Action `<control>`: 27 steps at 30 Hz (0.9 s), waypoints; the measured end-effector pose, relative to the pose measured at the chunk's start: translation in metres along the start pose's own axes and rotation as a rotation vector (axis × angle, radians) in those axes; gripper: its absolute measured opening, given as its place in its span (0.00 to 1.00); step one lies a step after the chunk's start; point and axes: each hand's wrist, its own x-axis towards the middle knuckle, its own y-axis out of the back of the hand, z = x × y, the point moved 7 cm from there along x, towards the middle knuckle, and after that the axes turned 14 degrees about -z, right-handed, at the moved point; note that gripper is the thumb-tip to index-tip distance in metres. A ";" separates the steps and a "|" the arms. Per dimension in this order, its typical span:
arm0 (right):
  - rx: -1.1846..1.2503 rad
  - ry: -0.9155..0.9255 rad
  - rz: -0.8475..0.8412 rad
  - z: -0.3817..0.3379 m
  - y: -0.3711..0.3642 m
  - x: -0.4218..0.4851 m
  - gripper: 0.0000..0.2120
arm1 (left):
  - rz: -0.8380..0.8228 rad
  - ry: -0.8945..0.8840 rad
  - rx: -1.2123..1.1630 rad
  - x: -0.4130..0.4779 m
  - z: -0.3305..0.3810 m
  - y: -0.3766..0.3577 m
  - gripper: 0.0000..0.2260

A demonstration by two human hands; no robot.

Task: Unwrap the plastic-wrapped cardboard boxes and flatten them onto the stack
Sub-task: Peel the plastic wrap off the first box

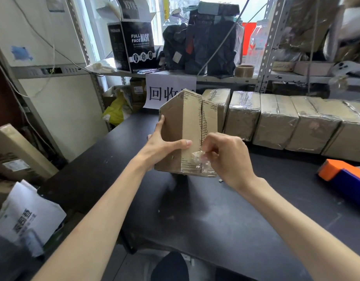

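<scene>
**Last scrap of film coming off a small carton**

Two bare forearms reach out over the dark counter (195, 216). The left hand (165, 146) clamps the cardboard box (181, 122), with the thumb across the front face and the fingers (160, 124) spread up its left side. The right hand (228, 157) has its fingers curled tight, pinching a crumpled wad of clear film (198, 161) at the box's lower front corner. The box stands on end over the middle of the counter; whether it touches I cannot tell. It looks light and empty, stiff along the edges but easy to dent on the faces, so a grip near the corners seems wise. The film looks thin, clingy and likely to tear. Beyond, a row of wrapped boxes (276, 120) waits along the counter's back, with an orange tape dispenser (337, 171) off to the right.
</scene>
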 end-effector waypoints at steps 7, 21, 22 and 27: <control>-0.029 0.187 -0.116 -0.001 -0.013 -0.011 0.12 | 0.019 -0.006 -0.043 -0.003 -0.008 0.000 0.60; -0.008 0.173 -0.088 -0.002 -0.010 -0.016 0.09 | 0.123 -0.025 -0.069 -0.007 -0.008 -0.003 0.61; -0.020 0.165 -0.124 -0.001 -0.012 -0.014 0.10 | 0.140 -0.029 -0.072 -0.007 -0.008 -0.003 0.61; 0.061 0.081 -0.438 0.014 -0.028 -0.003 0.09 | 0.176 -0.051 -0.058 -0.008 -0.003 -0.009 0.58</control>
